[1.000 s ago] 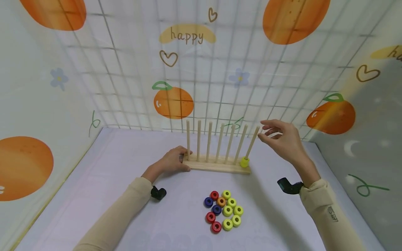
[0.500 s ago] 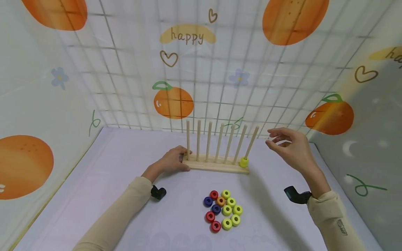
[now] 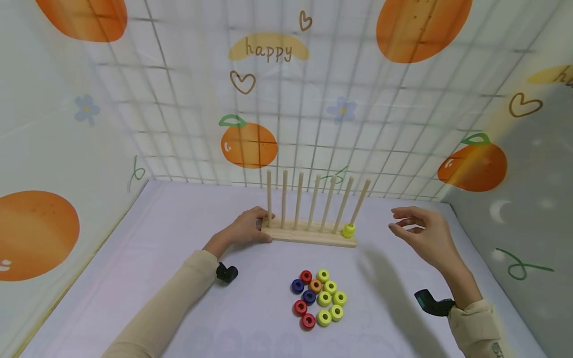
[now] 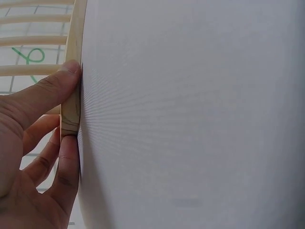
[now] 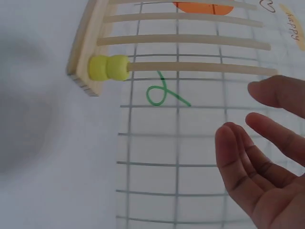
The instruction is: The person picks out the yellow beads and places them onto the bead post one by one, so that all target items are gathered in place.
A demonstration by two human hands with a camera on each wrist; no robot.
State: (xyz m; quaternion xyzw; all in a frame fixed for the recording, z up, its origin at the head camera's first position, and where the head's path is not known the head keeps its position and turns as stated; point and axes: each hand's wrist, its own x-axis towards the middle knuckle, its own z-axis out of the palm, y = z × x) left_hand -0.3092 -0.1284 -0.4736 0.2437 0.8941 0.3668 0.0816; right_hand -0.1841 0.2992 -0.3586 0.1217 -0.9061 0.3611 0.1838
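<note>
On a white tabletop, your left hand pinches the left end of a wooden rack while your right hand, raised off the rack's right end, holds nothing, its fingers bent and its thumb apart from them.

The work in hand appears to be threading rings onto pegs, one at a time. To do it well, you would best come down on a ring at the edge of the group, pinch it by its outer wall so the hole stays clear, and lift straight up to spare its close neighbors. Over a peg, level the ring, center the hole on the tip and let go only once it is threaded. A steady left grip should matter: the pegs are tall and thin, and a sideways knock could shift the base.

Twelve loose rings, yellow, red, blue and orange, lie holes up in front of the rack, closer to you than either hand and sideways between the two. Neither hand touches them; your right is well apart. Two yellow rings sit stacked at the foot of the rightmost peg, while the other six look bare.
</note>
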